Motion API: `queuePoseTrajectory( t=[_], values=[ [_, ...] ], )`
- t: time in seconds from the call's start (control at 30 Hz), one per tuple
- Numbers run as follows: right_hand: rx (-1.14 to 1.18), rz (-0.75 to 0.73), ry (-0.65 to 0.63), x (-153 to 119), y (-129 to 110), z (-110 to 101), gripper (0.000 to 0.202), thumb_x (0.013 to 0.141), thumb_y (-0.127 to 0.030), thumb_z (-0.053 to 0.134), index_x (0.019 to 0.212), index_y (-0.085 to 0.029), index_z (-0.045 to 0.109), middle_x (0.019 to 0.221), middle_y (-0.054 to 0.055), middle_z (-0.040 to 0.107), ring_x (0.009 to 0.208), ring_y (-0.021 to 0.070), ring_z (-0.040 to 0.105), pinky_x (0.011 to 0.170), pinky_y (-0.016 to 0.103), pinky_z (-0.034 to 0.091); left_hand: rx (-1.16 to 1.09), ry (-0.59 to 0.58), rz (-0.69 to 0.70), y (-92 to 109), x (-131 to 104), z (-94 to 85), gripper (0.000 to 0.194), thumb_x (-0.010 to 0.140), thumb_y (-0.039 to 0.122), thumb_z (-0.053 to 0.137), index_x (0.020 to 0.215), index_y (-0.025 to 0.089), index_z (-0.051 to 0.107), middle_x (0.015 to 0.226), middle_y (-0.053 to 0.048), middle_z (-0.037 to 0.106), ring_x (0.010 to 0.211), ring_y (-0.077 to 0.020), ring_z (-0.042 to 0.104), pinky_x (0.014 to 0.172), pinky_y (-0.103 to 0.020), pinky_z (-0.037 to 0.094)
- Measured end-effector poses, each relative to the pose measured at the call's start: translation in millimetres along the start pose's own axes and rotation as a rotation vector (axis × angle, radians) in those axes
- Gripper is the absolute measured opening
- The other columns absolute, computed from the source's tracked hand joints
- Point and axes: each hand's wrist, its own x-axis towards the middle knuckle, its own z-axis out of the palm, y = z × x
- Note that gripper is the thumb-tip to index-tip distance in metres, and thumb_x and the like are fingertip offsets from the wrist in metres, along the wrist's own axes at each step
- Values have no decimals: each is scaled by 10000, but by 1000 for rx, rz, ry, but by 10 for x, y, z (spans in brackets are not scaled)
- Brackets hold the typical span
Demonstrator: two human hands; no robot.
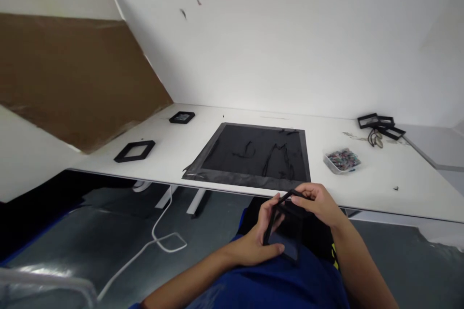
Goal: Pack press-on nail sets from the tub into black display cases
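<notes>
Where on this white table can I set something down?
At left, between the black mat and two black frames; at right, between the plastic tub and the table's front edge, beside one dark scrap. Back right is crowded with more frames.

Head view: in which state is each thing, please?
Held frame: tilted
Left grip: closed on held frame
Right grip: pinching its upper edge
Nearer left frame: flat
Farther left frame: flat
Right frames: overlapping
Clear container: open, filled with small pieces
Dark mat: flat
White cable: loosely looped
</notes>
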Motion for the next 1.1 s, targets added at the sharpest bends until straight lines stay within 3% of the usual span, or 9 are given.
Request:
queuePoseTrajectory(
  t=[0.07, 0.17, 0.27, 0.37, 0.6, 0.7, 0.87, 1.0, 1.1],
  values=[
    [36, 3, 14, 23, 3, 31, 473, 783, -615, 727, 896, -155, 718, 743, 39, 689, 628, 109, 564, 592, 239, 432, -102, 28, -56, -66, 21, 0, 820, 855, 230, 682, 1444, 424, 145, 1634, -97, 164, 1526, -287, 345, 1243, -568, 299],
    [58, -3, 42, -1, -14, 60, 465, 779, -609, 735, 867, -154, 705, 689, 18, 649, 592, 91, 511, 563, 230, 389, -156, 60, -137, -90, 48, -5, 698, 861, 168, 625, 1373, 386, 205, 1309, -56, 510, 1066, -200, 724, 977, -455, 554],
    [51, -20, 82, -47, -47, 50, 447, 787, -598, 732, 850, -156, 703, 625, -10, 585, 554, 80, 453, 530, 226, 350, -187, 116, -170, -11, 80, -5, 658, 822, 143, 644, 1323, 353, 273, 1049, 31, 546, 764, -106, 716, 751, -299, 575],
    [24, -63, 182, -59, -78, 41, 423, 806, -585, 716, 858, -165, 707, 628, -16, 551, 574, 86, 452, 536, 229, 363, -197, 170, -181, 126, 119, 3, 599, 794, 167, 680, 1276, 314, 356, 858, 86, 470, 611, -64, 641, 639, -247, 555],
    [-135, -210, 534, -145, -100, -47, 380, 911, -525, 602, 1037, -179, 693, 724, 2, 542, 630, 103, 481, 605, 249, 448, -75, 334, -114, 478, 249, -160, 436, 808, 286, 720, 1160, 245, 466, 770, 89, 464, 603, -83, 641, 637, -258, 564],
    [-287, -237, 719, -265, -132, -401, 330, 930, -479, 591, 1030, -182, 694, 766, 21, 600, 647, 112, 519, 635, 268, 469, 38, 480, -41, 639, 411, -393, 477, 774, 283, 742, 1173, 227, 487, 821, 74, 534, 627, -75, 644, 665, -246, 558],
    [-703, -181, 870, -136, -297, -1452, 258, 844, -405, 691, 964, -186, 760, 752, 46, 642, 658, 129, 499, 611, 289, 373, 192, 700, 24, 869, 811, -721, 502, 734, 262, 736, 1183, 197, 521, 825, 58, 555, 622, -62, 603, 641, -219, 544],
    [-1002, -46, 587, 353, -362, -2130, 178, 725, -342, 769, 836, -207, 802, 738, 28, 650, 678, 109, 462, 605, 293, 199, 276, 813, 31, 869, 1113, -829, 504, 762, 331, 686, 1218, 216, 505, 831, 48, 542, 652, -79, 615, 593, -199, 523],
    [-1066, 63, 291, 728, -213, -2338, 378, 579, -488, 839, 808, -188, 816, 599, -8, 626, 507, 48, 396, 597, 275, 215, 337, 828, -8, 776, 1289, -905, 371, 752, 375, 655, 1049, 197, 522, 747, 61, 501, 620, -82, 580, 625, -230, 547]
  ],
)
